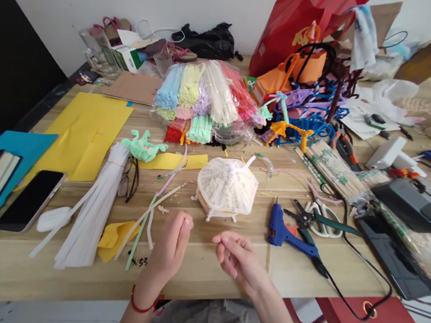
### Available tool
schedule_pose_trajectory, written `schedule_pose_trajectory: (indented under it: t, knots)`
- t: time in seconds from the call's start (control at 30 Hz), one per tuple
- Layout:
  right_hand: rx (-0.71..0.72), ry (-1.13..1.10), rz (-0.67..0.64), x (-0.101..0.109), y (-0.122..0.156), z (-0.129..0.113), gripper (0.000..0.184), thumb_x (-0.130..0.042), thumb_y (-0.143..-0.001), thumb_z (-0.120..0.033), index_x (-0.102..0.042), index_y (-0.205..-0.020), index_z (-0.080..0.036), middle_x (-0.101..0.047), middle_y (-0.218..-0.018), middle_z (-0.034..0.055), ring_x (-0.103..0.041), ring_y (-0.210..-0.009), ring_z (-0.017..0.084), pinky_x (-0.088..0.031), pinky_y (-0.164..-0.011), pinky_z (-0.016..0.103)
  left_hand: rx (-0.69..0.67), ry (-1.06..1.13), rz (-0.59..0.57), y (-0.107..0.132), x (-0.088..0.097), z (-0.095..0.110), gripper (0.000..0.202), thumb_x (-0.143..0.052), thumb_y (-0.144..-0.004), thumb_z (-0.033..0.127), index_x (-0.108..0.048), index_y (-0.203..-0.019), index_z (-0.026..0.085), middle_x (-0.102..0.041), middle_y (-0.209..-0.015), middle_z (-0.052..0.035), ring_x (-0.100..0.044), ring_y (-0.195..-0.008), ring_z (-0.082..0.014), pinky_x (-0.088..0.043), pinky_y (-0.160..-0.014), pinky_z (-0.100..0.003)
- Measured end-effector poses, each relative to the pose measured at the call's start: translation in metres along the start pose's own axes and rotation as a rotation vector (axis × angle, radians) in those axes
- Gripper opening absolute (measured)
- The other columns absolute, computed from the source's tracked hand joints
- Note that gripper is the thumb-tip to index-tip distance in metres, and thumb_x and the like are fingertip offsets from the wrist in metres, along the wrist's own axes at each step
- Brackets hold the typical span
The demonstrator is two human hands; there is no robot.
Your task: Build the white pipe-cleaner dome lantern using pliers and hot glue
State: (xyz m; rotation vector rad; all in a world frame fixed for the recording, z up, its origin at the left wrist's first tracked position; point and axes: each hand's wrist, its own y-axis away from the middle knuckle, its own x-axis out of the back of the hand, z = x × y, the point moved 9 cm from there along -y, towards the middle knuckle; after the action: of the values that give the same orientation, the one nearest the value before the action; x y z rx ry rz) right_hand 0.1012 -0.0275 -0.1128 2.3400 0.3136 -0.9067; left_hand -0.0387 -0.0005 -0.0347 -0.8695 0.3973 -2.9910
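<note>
A white, umbrella-shaped craft piece [228, 184], ribbed as if made of fuzzy pipe cleaners, stands on short feet on the table in front of both hands. My left hand [175, 244] is closed, just below its left side and apart from it; the palm side is hidden. My right hand [238, 254] is in a pinch, thumb against the forefinger, below the piece's right side. Whatever either hand holds, if anything, does not show. Right of the piece lies a blue glue gun [289, 235]. Loose pipe cleaners [151, 216] lie left of my left hand.
White strips [91, 213], a phone [29, 200] and yellow felt [79, 131] lie at left. Bagged pipe cleaners [208, 96] and a red bag [294, 28] stand behind. Pliers [303, 222], scissors [329, 225] and a black cord [365, 263] occupy the right.
</note>
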Motion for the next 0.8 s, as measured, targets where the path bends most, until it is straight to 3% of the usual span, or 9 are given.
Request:
schedule_pose_trajectory:
  t: [0.1,0.23,0.33,0.4,0.53,0.6,0.7,0.8]
  knots:
    - [0.044,0.06,0.08,0.009,-0.002,0.0,0.033,-0.084,-0.071,-0.043,-0.077,-0.082,-0.013,-0.077,-0.068,0.0072,-0.035,-0.029,0.0,-0.021,-0.032,0.016,-0.102,-0.165,-0.057,-0.001,-0.006,0.01,0.033,-0.04,-0.102,0.027,-0.047,-0.071,0.021,-0.052,-0.065,0.0026,-0.051,-0.067,-0.0138,-0.04,-0.07,-0.028]
    - [0.1,0.084,0.125,0.012,-0.005,-0.003,0.03,-0.09,-0.063,-0.039,-0.074,-0.068,-0.015,-0.077,-0.066,0.0056,-0.04,-0.032,0.002,-0.027,-0.033,0.016,-0.205,-0.208,-0.051,0.0,-0.011,0.024,0.035,-0.049,-0.099,0.024,-0.049,-0.064,0.019,-0.051,-0.058,0.0044,-0.05,-0.06,-0.0123,-0.041,-0.068,-0.028]
    - [0.122,0.126,0.106,0.008,-0.007,-0.005,0.032,-0.087,-0.067,-0.042,-0.073,-0.068,-0.014,-0.074,-0.061,0.004,-0.05,-0.038,0.005,-0.036,-0.04,0.018,-0.222,-0.112,-0.058,0.001,-0.015,0.029,0.015,-0.05,-0.098,0.019,-0.065,-0.095,0.02,-0.068,-0.087,-0.0015,-0.063,-0.085,-0.0146,-0.047,-0.078,-0.028]
    - [0.122,0.158,0.083,0.003,-0.007,-0.004,0.036,-0.082,-0.073,-0.048,-0.073,-0.073,-0.013,-0.07,-0.055,0.0028,-0.056,-0.043,0.009,-0.04,-0.045,0.02,-0.258,-0.051,-0.075,0.003,-0.018,0.034,0.018,-0.052,-0.098,0.018,-0.066,-0.109,0.022,-0.07,-0.1,-0.0029,-0.065,-0.095,-0.015,-0.05,-0.084,-0.029]
    - [0.082,0.154,0.018,-0.004,-0.008,0.0,0.053,-0.065,-0.082,-0.063,-0.072,-0.072,-0.012,-0.069,-0.059,0.0061,-0.063,-0.053,0.013,-0.044,-0.053,0.023,-0.344,-0.081,-0.084,0.007,-0.021,0.04,0.012,-0.061,-0.094,0.021,-0.071,-0.099,0.024,-0.072,-0.09,0.0,-0.066,-0.087,-0.015,-0.051,-0.081,-0.03]
    - [0.057,0.162,-0.021,-0.007,-0.007,0.002,0.06,-0.058,-0.084,-0.068,-0.073,-0.075,-0.011,-0.07,-0.063,0.0075,-0.064,-0.058,0.014,-0.044,-0.057,0.024,-0.317,-0.114,-0.036,0.008,-0.018,0.036,0.012,-0.062,-0.093,0.021,-0.071,-0.1,0.024,-0.072,-0.091,-0.0011,-0.067,-0.087,-0.0155,-0.052,-0.08,-0.03]
    - [0.033,0.188,-0.04,-0.006,-0.006,0.004,0.064,-0.056,-0.084,-0.072,-0.074,-0.081,-0.011,-0.07,-0.064,0.0075,-0.065,-0.06,0.016,-0.043,-0.059,0.025,-0.255,-0.107,0.002,0.007,-0.015,0.03,0.012,-0.061,-0.093,0.019,-0.072,-0.092,0.022,-0.069,-0.089,-0.0016,-0.067,-0.083,-0.0139,-0.054,-0.076,-0.027]
    - [0.016,0.133,-0.055,-0.007,-0.005,0.004,0.063,-0.058,-0.082,-0.072,-0.075,-0.085,-0.011,-0.073,-0.071,0.0092,-0.066,-0.063,0.016,-0.043,-0.061,0.026,-0.279,-0.131,-0.006,0.007,-0.016,0.033,0.016,-0.058,-0.095,0.021,-0.072,-0.088,0.021,-0.069,-0.087,-0.0012,-0.067,-0.081,-0.0135,-0.054,-0.076,-0.026]
